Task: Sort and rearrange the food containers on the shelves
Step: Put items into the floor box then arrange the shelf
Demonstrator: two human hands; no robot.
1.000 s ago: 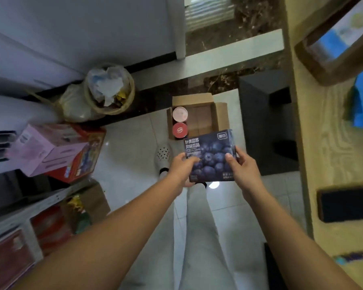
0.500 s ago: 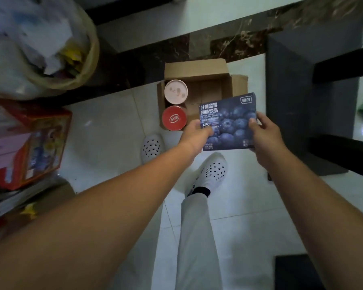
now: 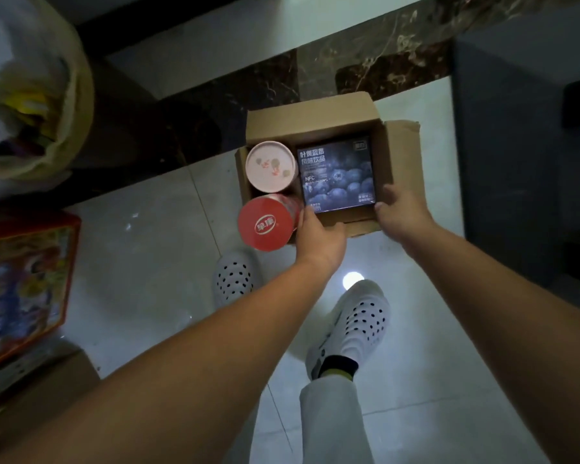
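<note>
Lowered from mid-air half a second ago, the flat, glossy blueberry box [image 3: 337, 175] now lies face up inside the open cardboard carton [image 3: 315, 118], filling its right side. Two round tubs stand upright along the carton's left wall: a pink-lidded tub [image 3: 271, 166] at the far corner and a red-lidded tub [image 3: 265, 223] at the near corner. Both bare arms reach straight down. The left hand [image 3: 318, 234] pinches the box's near-left corner, and the right hand [image 3: 400, 209] pinches its near-right corner, fingers curled.

Bare floor [image 3: 148, 246] left of carton [image 3: 315, 118]
</note>
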